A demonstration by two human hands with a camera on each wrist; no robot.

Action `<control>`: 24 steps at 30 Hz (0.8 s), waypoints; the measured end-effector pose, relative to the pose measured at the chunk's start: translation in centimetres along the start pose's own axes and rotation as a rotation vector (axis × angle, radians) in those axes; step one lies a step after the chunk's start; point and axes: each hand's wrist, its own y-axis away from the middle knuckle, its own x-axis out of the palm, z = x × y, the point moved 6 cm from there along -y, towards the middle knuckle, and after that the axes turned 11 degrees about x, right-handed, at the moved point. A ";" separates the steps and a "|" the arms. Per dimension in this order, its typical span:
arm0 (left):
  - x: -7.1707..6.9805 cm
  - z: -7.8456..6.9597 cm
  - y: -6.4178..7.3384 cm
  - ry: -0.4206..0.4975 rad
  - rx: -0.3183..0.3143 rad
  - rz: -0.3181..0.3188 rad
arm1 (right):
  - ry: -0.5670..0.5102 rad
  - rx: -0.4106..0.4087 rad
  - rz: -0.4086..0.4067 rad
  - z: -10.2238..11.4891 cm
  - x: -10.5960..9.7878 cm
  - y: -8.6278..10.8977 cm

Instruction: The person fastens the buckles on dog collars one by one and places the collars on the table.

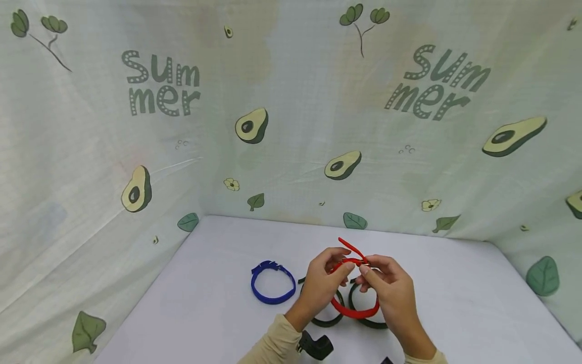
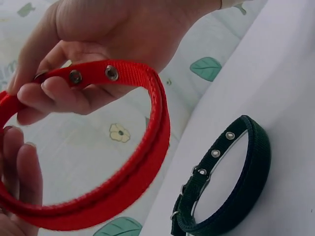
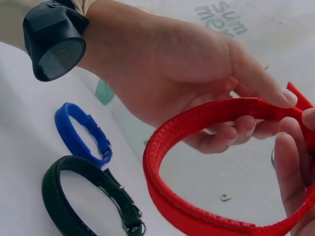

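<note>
Both hands hold a red collar [image 1: 353,312] up over the table, its band bent into a loop. My left hand [image 1: 321,278] pinches the strap on the left side of the joined part. Opposite it, my right hand [image 1: 392,288] pinches the strap between thumb and fingers. A loose strap end sticks up between the hands. Metal eyelets [image 2: 112,73] show along the red band in the left wrist view; the fingers partly hide the fastening. Below the hands lie two dark green collars [image 1: 325,323] [image 3: 56,191], partly covered by the hands and the red collar.
A blue collar [image 1: 272,301] lies closed in a loop on the white table [image 1: 204,313], left of the hands. Black wrist cameras [image 1: 317,347] show at the lower edge. A printed cloth [image 1: 291,101] hangs behind and at both sides of the table.
</note>
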 end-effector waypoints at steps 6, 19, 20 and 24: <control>-0.3 0.7 -0.1 0.027 -0.072 0.014 | -0.115 -0.046 0.008 0.0 -0.2 -0.2; -0.6 0.5 0.3 -0.031 -0.090 0.055 | 0.011 0.004 -0.016 -0.3 -0.5 -0.2; -0.6 0.5 0.2 -0.033 -0.085 0.066 | 0.005 0.005 -0.020 -0.2 -0.6 -0.3; -0.3 0.3 0.0 -0.040 -0.066 0.104 | 0.030 0.000 -0.050 0.1 -0.9 -0.3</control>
